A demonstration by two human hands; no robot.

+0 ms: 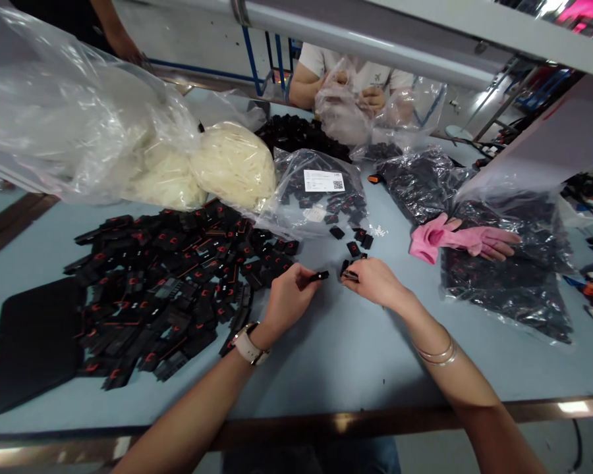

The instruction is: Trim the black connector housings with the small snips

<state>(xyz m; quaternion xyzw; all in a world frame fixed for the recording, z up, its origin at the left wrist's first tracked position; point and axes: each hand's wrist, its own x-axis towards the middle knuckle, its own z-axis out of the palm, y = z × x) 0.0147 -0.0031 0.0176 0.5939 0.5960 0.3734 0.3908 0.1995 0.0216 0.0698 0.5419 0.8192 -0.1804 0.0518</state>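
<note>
My left hand (pixel 292 293) pinches a small black plastic connector housing (pixel 319 276), its free end pointing right. Close by on the right, my right hand (pixel 373 282) is closed around a dark piece with a metallic glint (pixel 350 275); its kind is hard to make out. A few loose black pieces (pixel 353 249) lie just beyond the right hand, beside some tiny white bits (pixel 379 231). Left of my left hand spreads a large heap of black connector housings with red-orange parts (pixel 168 283). A clear bag with a white label (pixel 321 191) holds more small black pieces.
A black tray (pixel 32 345) lies at the left. Bags of cream-coloured parts (pixel 234 164) stand behind the heap. Pink gloves (pixel 457 238) rest on bags of black parts (pixel 504 289) at the right. Across the table, a person in a white shirt (pixel 375 76) handles a clear bag.
</note>
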